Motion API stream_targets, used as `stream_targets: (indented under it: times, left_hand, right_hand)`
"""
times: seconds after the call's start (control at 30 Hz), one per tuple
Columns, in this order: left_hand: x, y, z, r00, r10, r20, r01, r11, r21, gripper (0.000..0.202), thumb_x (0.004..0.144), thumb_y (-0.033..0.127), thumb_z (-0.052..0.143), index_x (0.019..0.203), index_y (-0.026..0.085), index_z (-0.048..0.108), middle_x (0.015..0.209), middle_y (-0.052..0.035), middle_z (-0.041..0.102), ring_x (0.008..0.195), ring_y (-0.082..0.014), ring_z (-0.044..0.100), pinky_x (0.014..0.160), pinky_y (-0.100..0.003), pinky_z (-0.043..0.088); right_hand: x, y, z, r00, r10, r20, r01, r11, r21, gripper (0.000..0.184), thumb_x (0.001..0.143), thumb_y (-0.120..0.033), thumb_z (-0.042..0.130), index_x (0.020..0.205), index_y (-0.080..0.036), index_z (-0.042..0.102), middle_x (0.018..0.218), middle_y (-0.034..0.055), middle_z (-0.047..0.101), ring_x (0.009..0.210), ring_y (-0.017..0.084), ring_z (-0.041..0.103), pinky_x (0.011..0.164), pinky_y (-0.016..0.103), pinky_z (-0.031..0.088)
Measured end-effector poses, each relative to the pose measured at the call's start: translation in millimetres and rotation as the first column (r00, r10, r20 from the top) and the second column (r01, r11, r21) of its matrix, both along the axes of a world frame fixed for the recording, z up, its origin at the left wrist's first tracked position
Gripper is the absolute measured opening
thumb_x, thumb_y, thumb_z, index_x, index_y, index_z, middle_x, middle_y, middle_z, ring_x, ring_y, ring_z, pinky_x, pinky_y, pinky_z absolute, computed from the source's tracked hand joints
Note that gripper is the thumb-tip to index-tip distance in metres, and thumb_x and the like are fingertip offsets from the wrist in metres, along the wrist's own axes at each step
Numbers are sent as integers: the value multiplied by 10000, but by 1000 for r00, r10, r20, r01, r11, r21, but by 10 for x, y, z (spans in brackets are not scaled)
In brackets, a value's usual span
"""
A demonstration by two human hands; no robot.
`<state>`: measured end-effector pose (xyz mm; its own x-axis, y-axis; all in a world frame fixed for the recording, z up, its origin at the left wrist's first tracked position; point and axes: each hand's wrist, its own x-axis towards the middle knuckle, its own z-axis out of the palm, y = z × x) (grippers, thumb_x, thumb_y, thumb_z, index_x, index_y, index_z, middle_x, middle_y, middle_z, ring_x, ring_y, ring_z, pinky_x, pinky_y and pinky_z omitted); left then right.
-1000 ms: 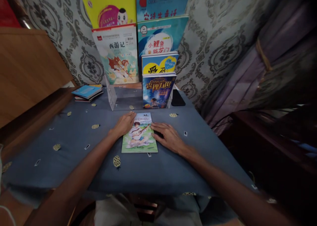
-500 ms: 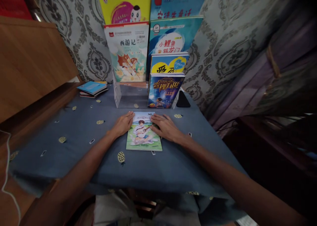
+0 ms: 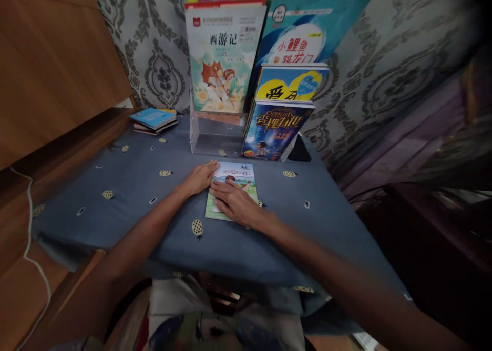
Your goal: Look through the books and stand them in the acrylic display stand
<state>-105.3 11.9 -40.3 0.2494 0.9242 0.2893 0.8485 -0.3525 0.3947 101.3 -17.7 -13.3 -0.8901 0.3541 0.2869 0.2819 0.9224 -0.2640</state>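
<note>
A thin children's book (image 3: 235,170) lies flat and closed on the blue tablecloth, its cover showing a figure on green grass under a pale blue sky. At its upper left edge rests my left hand (image 3: 202,177), fingers stretched out and touching the border. Across the middle of the cover lies my right hand (image 3: 235,201), flat with extended fingers pointing left. It hides most of the drawn figure. Neither hand lifts the book.
Behind the book stands a clear acrylic rack (image 3: 215,142) holding several upright books, including a dark blue one (image 3: 274,130) and a white one (image 3: 226,59). A small stack of books (image 3: 154,118) lies back left. A black flat object (image 3: 300,149) sits right of the rack.
My right hand has slid left from the book's upper right edge onto the middle of the cover. My left hand stays at the left edge. The camera view has tilted down and shifted.
</note>
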Motion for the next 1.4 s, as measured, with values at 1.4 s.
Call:
stream_targets:
  times: [1.4]
  left_hand:
    - [105, -1194, 220, 950, -194, -246, 192, 981, -29, 492, 1059, 336, 287, 1525, 229, 401, 1568, -70, 437, 1480, -200, 366, 1219, -428, 327]
  right_hand:
    - [1157, -590, -143, 978, -157, -140, 135, 979, -154, 413, 1020, -226, 425, 1399, -187, 586, 1440, 123, 586, 1379, 233, 508, 1180, 503, 397]
